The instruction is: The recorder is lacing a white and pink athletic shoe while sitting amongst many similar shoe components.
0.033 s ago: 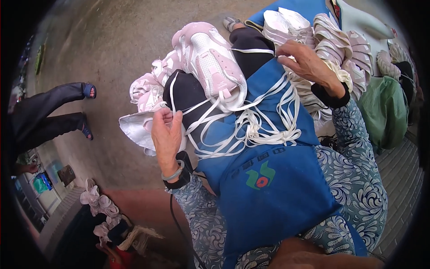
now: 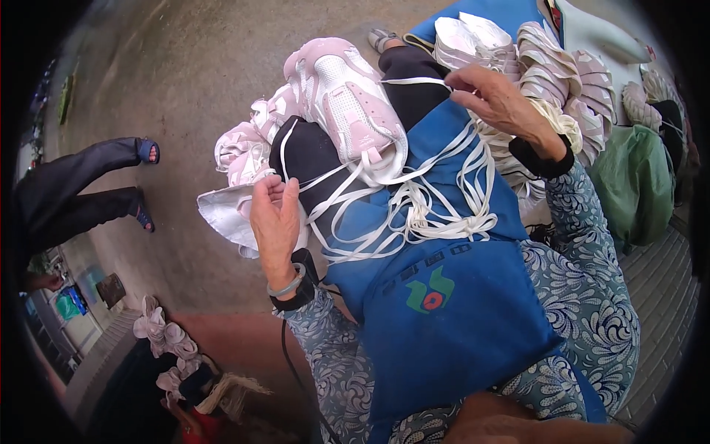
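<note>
A pink-and-white sneaker upper (image 2: pixel 347 103) lies across my black-clad thighs. My left hand (image 2: pixel 274 222) is to the left of it, fingers curled and pinching a thin white shoelace that runs toward the upper. At the right, my right hand (image 2: pixel 499 103) has its fingertips closed on another stretch of white shoelace (image 2: pixel 416 81), which crosses my knee from the upper's far side. A loose tangle of white laces (image 2: pixel 444 218) rests on my blue apron (image 2: pixel 473 296), below the upper. The exact grip of both sets of fingertips is partly hidden.
More pink-and-white uppers (image 2: pixel 244 148) and a white piece (image 2: pixel 225 214) sit beside my left hand. Stacked uppers (image 2: pixel 551 63) stand at the right, by a green bag (image 2: pixel 632 185). Another person's legs (image 2: pixel 89 166) are at the left; further uppers (image 2: pixel 166 333) lie lower left.
My right hand has shifted slightly left and up, along the lace across my knee. The left hand and the sneaker upper have hardly moved.
</note>
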`<state>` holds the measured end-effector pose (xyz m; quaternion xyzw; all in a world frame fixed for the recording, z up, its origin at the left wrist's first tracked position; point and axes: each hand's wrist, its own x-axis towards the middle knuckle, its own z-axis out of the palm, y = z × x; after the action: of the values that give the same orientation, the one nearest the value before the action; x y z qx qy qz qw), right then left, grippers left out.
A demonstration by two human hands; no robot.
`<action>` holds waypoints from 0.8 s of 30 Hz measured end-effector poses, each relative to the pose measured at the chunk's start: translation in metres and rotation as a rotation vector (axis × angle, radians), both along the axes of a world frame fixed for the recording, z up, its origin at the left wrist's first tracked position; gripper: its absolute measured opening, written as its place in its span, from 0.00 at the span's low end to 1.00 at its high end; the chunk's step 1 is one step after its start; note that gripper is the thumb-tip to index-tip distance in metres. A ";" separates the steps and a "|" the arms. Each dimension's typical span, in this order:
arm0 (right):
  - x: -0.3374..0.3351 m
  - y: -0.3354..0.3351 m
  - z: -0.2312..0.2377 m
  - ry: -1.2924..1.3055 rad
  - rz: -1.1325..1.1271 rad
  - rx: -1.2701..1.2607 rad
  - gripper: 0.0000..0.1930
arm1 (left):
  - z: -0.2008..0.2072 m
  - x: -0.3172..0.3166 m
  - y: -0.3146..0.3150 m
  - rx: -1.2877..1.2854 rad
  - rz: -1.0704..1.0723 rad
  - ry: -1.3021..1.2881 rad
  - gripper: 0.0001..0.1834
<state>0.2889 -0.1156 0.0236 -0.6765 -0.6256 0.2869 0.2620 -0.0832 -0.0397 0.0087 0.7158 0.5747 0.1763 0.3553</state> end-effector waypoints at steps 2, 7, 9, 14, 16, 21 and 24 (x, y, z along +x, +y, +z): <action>-0.020 0.012 -0.006 0.002 -0.006 0.040 0.17 | 0.009 0.015 0.006 -0.013 0.111 0.023 0.19; -0.047 0.049 -0.030 -0.371 -0.011 0.259 0.16 | -0.002 0.037 0.031 0.172 0.020 0.145 0.13; -0.040 0.060 -0.029 -0.380 0.037 0.155 0.16 | -0.003 0.036 0.034 0.148 0.014 0.170 0.13; -0.047 0.070 -0.022 -0.439 0.142 0.100 0.10 | -0.003 0.032 0.033 0.100 0.003 0.227 0.12; -0.048 0.066 -0.027 -0.368 0.153 0.193 0.09 | -0.003 0.032 0.032 0.111 -0.035 0.268 0.11; -0.055 0.053 -0.016 -0.018 0.115 0.236 0.09 | 0.003 0.032 0.017 0.245 0.010 0.077 0.09; -0.053 0.046 -0.011 -0.104 0.102 0.152 0.08 | 0.011 0.041 0.004 0.035 0.110 -0.318 0.08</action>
<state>0.2355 -0.0700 0.0123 -0.6361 -0.6918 0.2161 0.2645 -0.0427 -0.0356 0.0201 0.6525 0.5463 0.3165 0.4191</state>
